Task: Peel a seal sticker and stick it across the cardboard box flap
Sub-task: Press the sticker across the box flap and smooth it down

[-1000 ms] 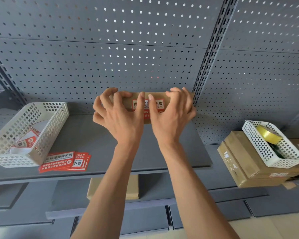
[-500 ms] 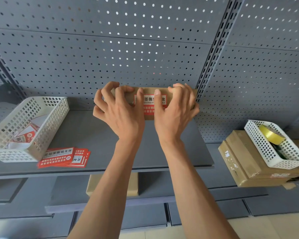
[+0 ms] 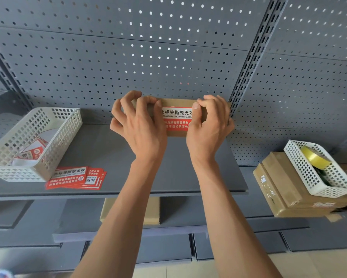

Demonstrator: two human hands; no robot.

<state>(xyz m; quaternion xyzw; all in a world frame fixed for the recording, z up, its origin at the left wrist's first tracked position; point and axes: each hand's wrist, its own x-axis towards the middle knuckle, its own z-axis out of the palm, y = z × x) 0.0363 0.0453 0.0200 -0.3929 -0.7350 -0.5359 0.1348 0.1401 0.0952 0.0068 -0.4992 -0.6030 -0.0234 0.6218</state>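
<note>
A small cardboard box (image 3: 178, 102) stands at the back of the grey shelf (image 3: 108, 153), against the perforated wall. A red and white seal sticker (image 3: 176, 118) lies across its front and top. My left hand (image 3: 138, 125) rests on the box's left part, fingers curled on the top and thumb at the sticker's left edge. My right hand (image 3: 208, 125) grips the box's right part, thumb pressed on the sticker's right edge. Both hands hide the ends of the box.
A stack of red seal stickers (image 3: 76, 177) lies at the shelf's front left, beside a white basket (image 3: 54, 141) with peeled backings. At right, a white basket (image 3: 316, 187) holding a yellow tape roll (image 3: 313, 158) sits on cardboard boxes (image 3: 282, 193). Another box (image 3: 148, 210) lies on the lower shelf.
My two thumbs have slid apart, from the sticker's middle toward its left and right edges, uncovering its printed text. The box has stayed in place.
</note>
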